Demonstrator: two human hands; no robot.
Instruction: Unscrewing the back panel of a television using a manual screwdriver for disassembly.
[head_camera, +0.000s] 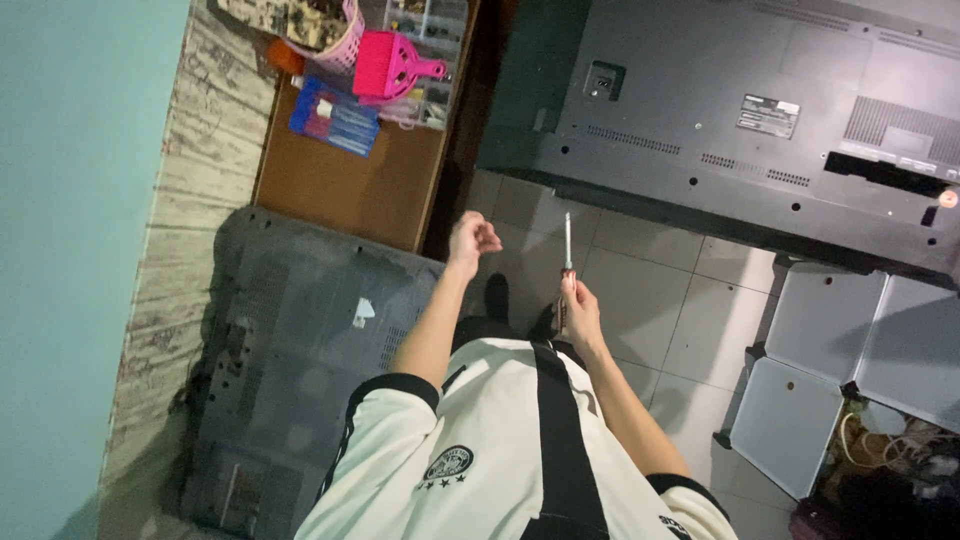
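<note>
Head view, looking down the person's own torso — cream and black jersey (500, 450) fills the lower middle.

Right hand (580, 305): fingers closed around the dark handle of a screwdriver (566, 262). The handle sits inside the fist; the pale shaft rises straight out of the top of the grip, upright, tip pointing toward the edge of the television back panel (760, 110). Shaft and panel are apart — tiled floor (650, 300) shows between them.

Left hand (472, 240): raised, fingers curled loosely inward, nothing visible in it. Whether something small lies in the palm cannot be told. It hangs near the screwdriver's shaft, level with it, not touching.

Surroundings:
- Large grey television, rear side up, screw holes and vent slots visible, upper right.
- Second grey back cover (290, 360) lies flat at lower left, beside the left arm.
- Brown board (340, 180) beyond it, with a blue box (335, 117), a pink dustpan (392, 65) and a pink basket (335, 45) at its far end.
- White cube shelving (830, 350) at right, cables beside it.
</note>
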